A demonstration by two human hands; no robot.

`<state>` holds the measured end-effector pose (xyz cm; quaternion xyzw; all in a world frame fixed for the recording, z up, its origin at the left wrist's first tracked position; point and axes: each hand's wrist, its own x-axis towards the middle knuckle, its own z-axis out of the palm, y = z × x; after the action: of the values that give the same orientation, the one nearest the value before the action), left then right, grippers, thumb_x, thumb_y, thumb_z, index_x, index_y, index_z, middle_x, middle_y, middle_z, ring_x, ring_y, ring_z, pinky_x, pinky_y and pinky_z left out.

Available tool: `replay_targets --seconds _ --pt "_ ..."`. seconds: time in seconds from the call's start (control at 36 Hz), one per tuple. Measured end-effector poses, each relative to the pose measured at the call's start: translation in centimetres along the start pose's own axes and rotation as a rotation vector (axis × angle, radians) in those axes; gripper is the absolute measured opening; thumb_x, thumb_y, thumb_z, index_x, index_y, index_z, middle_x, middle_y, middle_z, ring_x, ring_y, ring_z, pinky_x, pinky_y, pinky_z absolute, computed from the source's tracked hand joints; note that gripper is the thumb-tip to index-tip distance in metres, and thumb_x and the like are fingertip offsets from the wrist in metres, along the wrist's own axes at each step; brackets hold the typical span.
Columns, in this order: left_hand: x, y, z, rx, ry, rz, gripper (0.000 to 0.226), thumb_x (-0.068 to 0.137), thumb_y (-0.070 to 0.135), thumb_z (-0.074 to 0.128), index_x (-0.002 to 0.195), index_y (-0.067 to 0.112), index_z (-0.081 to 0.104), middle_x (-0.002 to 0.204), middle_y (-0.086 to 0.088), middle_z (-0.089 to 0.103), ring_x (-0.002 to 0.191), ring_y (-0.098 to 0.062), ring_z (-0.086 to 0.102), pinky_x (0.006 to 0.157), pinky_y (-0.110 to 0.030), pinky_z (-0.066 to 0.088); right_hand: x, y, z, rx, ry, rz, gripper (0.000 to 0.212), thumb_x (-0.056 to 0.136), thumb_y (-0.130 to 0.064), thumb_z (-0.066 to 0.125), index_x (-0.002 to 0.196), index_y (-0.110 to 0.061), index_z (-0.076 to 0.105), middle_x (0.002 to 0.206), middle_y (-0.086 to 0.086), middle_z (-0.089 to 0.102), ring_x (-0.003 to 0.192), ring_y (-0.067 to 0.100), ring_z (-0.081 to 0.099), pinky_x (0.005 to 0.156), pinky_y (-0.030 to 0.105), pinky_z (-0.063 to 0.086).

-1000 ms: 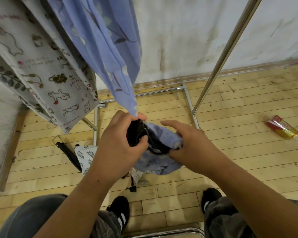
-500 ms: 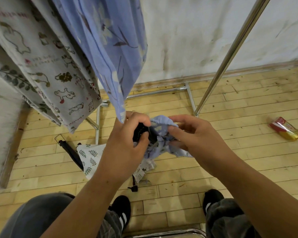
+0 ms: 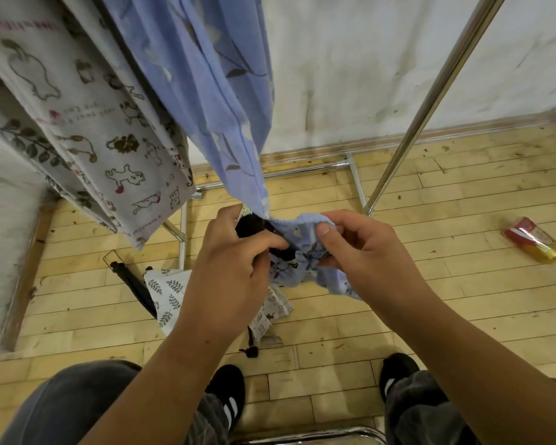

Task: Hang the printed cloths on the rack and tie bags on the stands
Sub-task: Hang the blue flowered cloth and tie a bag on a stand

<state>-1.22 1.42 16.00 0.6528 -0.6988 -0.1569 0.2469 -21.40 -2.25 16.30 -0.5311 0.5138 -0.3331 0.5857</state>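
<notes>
Lifting the bunched end (image 3: 297,252) of the blue cloth (image 3: 206,75), I have both hands higher than a second ago, right under the point where the hanging length narrows. My left hand (image 3: 235,264) is curled tight round a dark bundle that I take for a black cord (image 3: 251,226), pressing it against the fabric. My right hand (image 3: 363,252) has changed its hold. Earlier it cupped the bundle from the side; now thumb and forefinger pinch the top edge of the bunched end and spread it a little.

The rest of the blue cloth hangs from above the frame, between the animal-print cloth (image 3: 109,139) on my left and the rack upright (image 3: 430,101) on my right. I cannot tell whether the bunched piece is the cloth's own tail or a separate pouch of the same print.

I judge I am partway through working the cord at this gathered spot, with no knot showing yet. A leaf-print bag (image 3: 166,290) lies on the floor below my left wrist, untied, so that part of the job remains. A bottle (image 3: 536,242) lies on the boards, well off to the right.
</notes>
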Motion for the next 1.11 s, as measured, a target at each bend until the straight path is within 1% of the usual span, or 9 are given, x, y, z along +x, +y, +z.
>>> replay_targets --seconds 0.19,0.31,0.44,0.53,0.64,0.81,0.92,1.0,1.11 --pt "-0.5 1.4 0.1 0.074 -0.082 0.013 0.037 0.087 0.048 0.060 0.123 0.039 0.069 0.123 0.001 0.033 0.115 -0.022 0.039 0.091 -0.036 0.046 -0.3 -0.4 0.1 0.060 0.004 -0.035 0.021 0.104 -0.022 0.058 0.117 -0.019 0.075 0.095 0.005 0.078 0.094 0.021 0.077 0.083 0.047 0.064" --pt "-0.5 1.3 0.5 0.119 -0.054 0.030 0.027 0.084 0.046 0.068 0.107 0.035 0.074 0.113 0.002 0.034 0.108 -0.023 0.038 0.084 -0.035 0.044 -0.4 -0.3 0.1 0.066 0.011 -0.042 0.021 0.104 -0.021 0.057 0.116 -0.017 0.075 0.092 0.005 0.078 0.091 0.021 0.077 0.081 0.042 0.065" --pt "-0.4 1.2 0.4 0.056 -0.028 -0.008 0.009 0.083 0.039 0.068 0.086 0.033 0.075 0.121 -0.007 0.047 0.108 -0.020 0.034 0.084 -0.032 0.035 -0.5 -0.5 0.4 0.145 0.014 -0.026 0.023 0.104 -0.016 0.057 0.119 -0.010 0.074 0.089 0.004 0.079 0.089 0.015 0.077 0.075 0.024 0.062" --pt "-0.5 1.5 0.4 -0.022 -0.036 -0.029 0.011 0.084 0.040 0.063 0.084 0.031 0.069 0.114 -0.007 0.048 0.112 -0.024 0.038 0.084 -0.036 0.041 -0.5 -0.6 0.4 0.136 0.038 -0.039 0.022 0.103 -0.017 0.058 0.117 -0.012 0.074 0.089 0.001 0.079 0.090 0.014 0.077 0.077 0.024 0.062" --pt "-0.5 1.9 0.2 -0.113 -0.039 -0.021 0.011 0.085 0.043 0.056 0.083 0.032 0.060 0.106 0.008 0.037 0.115 -0.033 0.042 0.088 -0.045 0.049 -0.3 -0.6 0.3 0.071 0.030 -0.045 0.020 0.102 -0.020 0.062 0.114 -0.022 0.077 0.095 0.003 0.078 0.094 0.019 0.075 0.083 0.034 0.063" --pt "-0.4 2.3 0.2 -0.176 -0.056 -0.110 0.008 0.081 0.050 0.052 0.080 0.042 0.053 0.110 0.008 0.037 0.110 -0.013 0.031 0.083 -0.012 0.032 -0.8 -0.5 1.0 0.043 -0.109 0.004 0.035 0.097 -0.005 0.061 0.117 -0.029 0.074 0.100 -0.006 0.077 0.097 0.009 0.072 0.083 0.025 0.060" --pt "-0.4 2.6 0.1 -0.204 -0.066 -0.122 0.008 0.083 0.046 0.060 0.077 0.041 0.057 0.115 0.013 0.032 0.110 -0.002 0.026 0.087 -0.004 0.029 -0.8 -0.2 1.2 -0.044 -0.153 -0.032 0.046 0.088 0.001 0.067 0.119 -0.033 0.070 0.103 -0.008 0.074 0.100 0.005 0.070 0.081 0.019 0.058" --pt "-0.4 2.5 0.2 -0.226 -0.047 -0.111 0.012 0.080 0.049 0.056 0.077 0.037 0.059 0.108 0.025 0.023 0.114 0.021 0.018 0.089 0.003 0.024 -0.8 0.5 1.3 -0.191 -0.163 -0.110 0.049 0.088 -0.009 0.074 0.129 -0.033 0.064 0.118 -0.008 0.067 0.111 0.008 0.065 0.091 0.027 0.059" --pt "-0.4 2.5 0.3 -0.250 -0.021 -0.113 0.013 0.087 0.033 0.068 0.077 0.032 0.060 0.110 0.021 0.028 0.120 0.019 0.022 0.090 0.002 0.026 -0.8 1.1 1.6 -0.336 -0.143 -0.159 0.052 0.088 -0.023 0.077 0.135 -0.035 0.058 0.121 -0.008 0.059 0.111 0.005 0.059 0.094 0.027 0.055"
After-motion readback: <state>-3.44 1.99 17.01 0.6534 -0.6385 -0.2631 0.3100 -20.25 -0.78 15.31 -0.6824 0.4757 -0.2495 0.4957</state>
